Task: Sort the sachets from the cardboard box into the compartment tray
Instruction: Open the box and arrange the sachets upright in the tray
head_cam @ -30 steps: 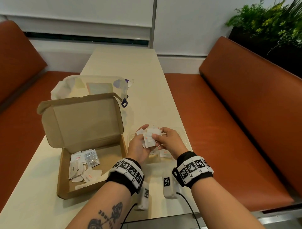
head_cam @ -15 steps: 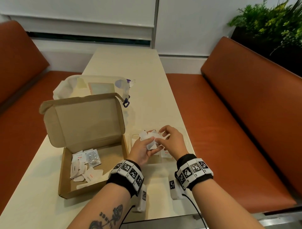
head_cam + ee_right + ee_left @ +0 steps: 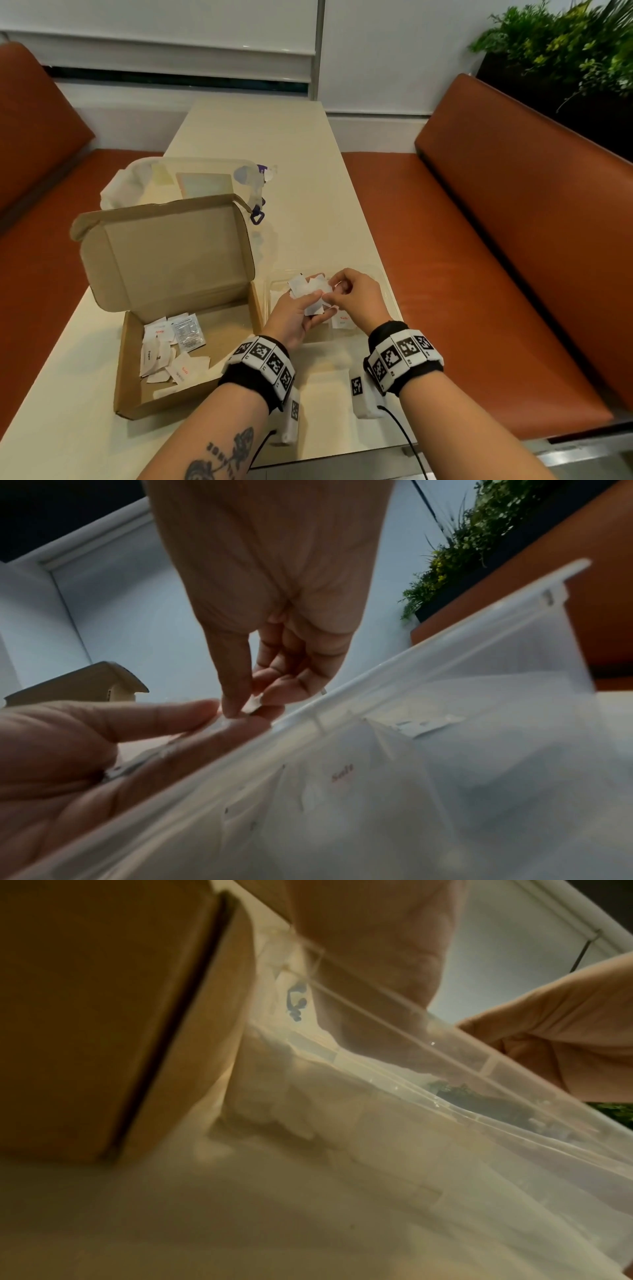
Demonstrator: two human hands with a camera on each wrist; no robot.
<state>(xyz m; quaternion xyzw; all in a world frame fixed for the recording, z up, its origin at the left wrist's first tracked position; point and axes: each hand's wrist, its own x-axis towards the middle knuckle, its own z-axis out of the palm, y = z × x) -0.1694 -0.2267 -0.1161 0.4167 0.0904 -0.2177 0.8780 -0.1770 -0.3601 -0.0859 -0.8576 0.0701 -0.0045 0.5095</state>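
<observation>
An open cardboard box [image 3: 226,329] sits on the left of the table with several white sachets [image 3: 171,353] in its base. The clear compartment tray [image 3: 387,284] stands just right of it, with a red-printed sachet [image 3: 343,322] inside. Above the tray my left hand [image 3: 313,308] holds a fanned bunch of sachets [image 3: 308,287]. My right hand [image 3: 330,296] pinches one sachet at the bunch's right edge. In the right wrist view, thumb and fingers of the right hand [image 3: 246,710] pinch that small sachet [image 3: 253,706] over the tray's rim [image 3: 445,647].
A clear plastic bag [image 3: 191,181] lies behind the box's raised lid [image 3: 171,253]. Orange benches [image 3: 479,274] run along both sides of the narrow table [image 3: 260,137]. A plant [image 3: 565,44] stands at the far right.
Both hands have come down from a raised position to just above the tray with the bunch. The right fingers have shifted onto a single sachet at the bunch's edge.
</observation>
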